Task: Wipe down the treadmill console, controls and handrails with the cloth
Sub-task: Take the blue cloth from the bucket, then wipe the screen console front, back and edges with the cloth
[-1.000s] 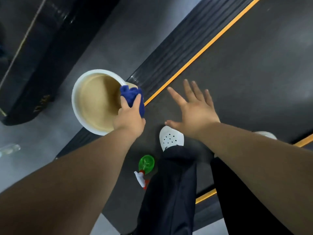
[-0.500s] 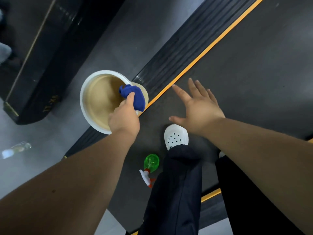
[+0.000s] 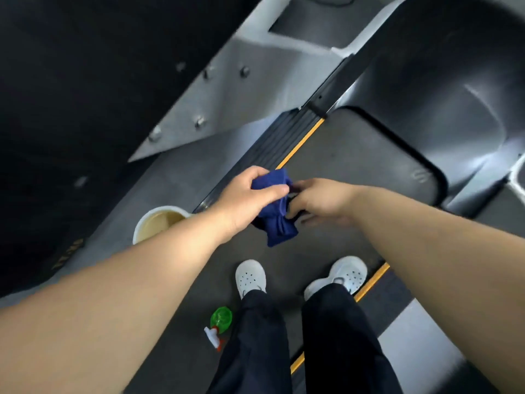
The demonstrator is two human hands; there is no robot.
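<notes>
Here the cloth (image 3: 277, 223) hangs between left hand (image 3: 244, 198) and right hand (image 3: 321, 201), both gripping

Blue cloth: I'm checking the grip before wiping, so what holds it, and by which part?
Both hands hold the blue cloth: the left hand pinches its bunched upper end, the right hand grips its middle; the lower end hangs free.

Grey floor (image 3: 176, 177), smooth, matte, dim. Left side: big black machine (image 3: 56, 109), mostly in shadow, gold lettering (image 3: 68, 251) low on its edge, too blurred to read. White bucket (image 3: 159, 209) stands on the floor just beside it, murky beige water inside. Lighter grey floor strip at btm right. Light soft & diffuse, brighter twd top centre.
</notes>
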